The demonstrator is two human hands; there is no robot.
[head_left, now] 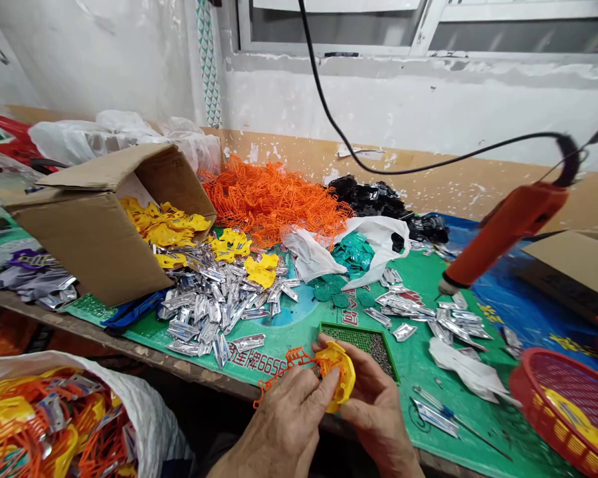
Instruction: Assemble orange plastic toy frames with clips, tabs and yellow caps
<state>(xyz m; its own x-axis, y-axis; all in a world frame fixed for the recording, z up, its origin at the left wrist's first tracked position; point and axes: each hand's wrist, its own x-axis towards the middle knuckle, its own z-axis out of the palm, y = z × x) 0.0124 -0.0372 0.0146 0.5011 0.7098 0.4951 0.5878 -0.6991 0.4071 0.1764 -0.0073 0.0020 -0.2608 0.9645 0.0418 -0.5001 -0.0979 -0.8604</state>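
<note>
Green mat [418,285], yellow part [339,375] between hands [284,421] [376,408]

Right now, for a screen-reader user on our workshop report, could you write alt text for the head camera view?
A person's left hand and right hand hold a round yellow plastic piece with an orange plastic lattice over a green mat. Beyond lie silver foil packets, a heap of orange plastic frames and a tipped cardboard box.

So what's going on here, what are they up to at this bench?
A person is holding a yellow plastic piece in their left hand and right hand, with an orange plastic lattice attached. On the green mat in front of them lie heaps of silver foil packets. Loose orange plastic lattices are piled behind, beside a tipped cardboard box.
</note>
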